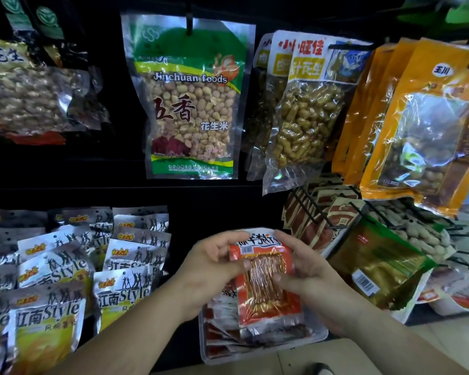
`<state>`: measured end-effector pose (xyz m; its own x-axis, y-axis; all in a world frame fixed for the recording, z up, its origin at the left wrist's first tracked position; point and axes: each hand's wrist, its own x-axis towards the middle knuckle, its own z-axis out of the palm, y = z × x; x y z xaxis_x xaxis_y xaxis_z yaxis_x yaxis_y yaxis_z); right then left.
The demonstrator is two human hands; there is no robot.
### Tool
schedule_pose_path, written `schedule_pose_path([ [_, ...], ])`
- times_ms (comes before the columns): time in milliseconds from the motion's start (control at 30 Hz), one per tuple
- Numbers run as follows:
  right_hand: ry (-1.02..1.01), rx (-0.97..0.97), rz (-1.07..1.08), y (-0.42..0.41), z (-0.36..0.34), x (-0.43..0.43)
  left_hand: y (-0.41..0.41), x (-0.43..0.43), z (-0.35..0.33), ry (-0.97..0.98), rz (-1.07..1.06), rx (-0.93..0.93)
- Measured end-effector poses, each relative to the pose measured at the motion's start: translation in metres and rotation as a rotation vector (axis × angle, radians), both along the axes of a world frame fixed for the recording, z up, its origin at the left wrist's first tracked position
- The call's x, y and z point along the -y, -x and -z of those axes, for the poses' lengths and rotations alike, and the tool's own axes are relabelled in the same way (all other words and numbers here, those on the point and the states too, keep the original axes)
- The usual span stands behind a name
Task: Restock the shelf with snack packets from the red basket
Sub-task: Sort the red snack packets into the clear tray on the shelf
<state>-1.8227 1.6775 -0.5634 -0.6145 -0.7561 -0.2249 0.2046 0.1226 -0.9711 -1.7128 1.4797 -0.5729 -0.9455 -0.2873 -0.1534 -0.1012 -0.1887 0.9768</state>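
Fingers of the left hand [214,266] and right hand [309,277] curl round the upper sides of an orange-red snack packet [266,293], thumbs pressed on its clear window. They hold it upright just above a clear plastic tray [209,357] of similar packets on the low shelf. Silver "Style" packets [119,290] lie to the left, and a green peanut bag [190,104] hangs above.

Dark shelf [182,345], silver packets [119,290], clear tray [255,353], possibly plastic
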Motion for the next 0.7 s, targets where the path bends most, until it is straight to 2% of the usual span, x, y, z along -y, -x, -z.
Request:
schedule_pose_path([
  [67,0.012,-0.016,0.031,0.001,0.003,0.0,0.0,0.002,0.0,-0.03,0.033,-0.026],
  [200,0.076,0.0,0.225,0.007,0.006,0.001,-0.004,-0.006,0.001,0.003,0.221,0.018],
  [300,0.012,0.06,0.0,0.011,0.004,-0.008,-0.001,-0.009,0.001,0.034,0.125,0.022],
  [367,-0.05,-0.01,-0.12,0.012,0.005,-0.011,-0.001,-0.007,0.0,0.054,0.116,0.029],
  [467,-0.089,-0.054,-0.032,0.012,0.005,-0.009,-0.004,-0.004,0.001,0.202,0.145,0.056],
  [567,-0.126,-0.131,-0.008,0.008,0.001,-0.005,-0.001,-0.009,0.001,0.541,-0.077,-0.013],
  [633,-0.125,-0.224,-0.055,0.0,-0.002,0.0,0.002,-0.018,-0.002,0.552,-0.101,-0.106],
  [700,-0.081,-0.274,-0.129,-0.005,-0.003,0.003,0.005,-0.028,-0.003,0.467,-0.01,-0.115],
])
